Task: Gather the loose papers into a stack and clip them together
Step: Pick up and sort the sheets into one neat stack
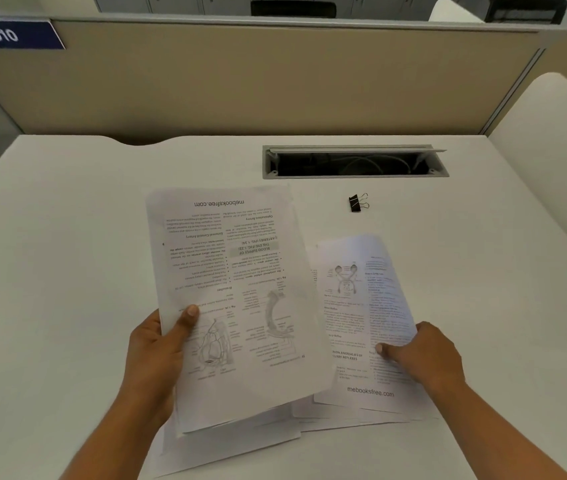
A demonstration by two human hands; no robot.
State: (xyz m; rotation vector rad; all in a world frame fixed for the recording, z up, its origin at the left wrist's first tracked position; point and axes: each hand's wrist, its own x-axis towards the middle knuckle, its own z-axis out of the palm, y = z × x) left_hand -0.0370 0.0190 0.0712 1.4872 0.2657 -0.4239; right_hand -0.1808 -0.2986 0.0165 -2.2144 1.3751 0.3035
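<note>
left hand [157, 351] pinches the upside-down sheets [230, 299]; right hand [424, 355] grips the page [361, 306] at three o'clock: slide it under, squaring edges.

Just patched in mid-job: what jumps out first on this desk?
The printed pages: the left hand holds a sheaf of papers with upside-down text, while the right hand pinches another sheet beside it. A black binder clip lies alone beyond them, near the open cable slot.

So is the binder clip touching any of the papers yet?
Apart. The head view shows the binder clip alone on the desk, with bare surface between it and the nearest sheet.
</note>
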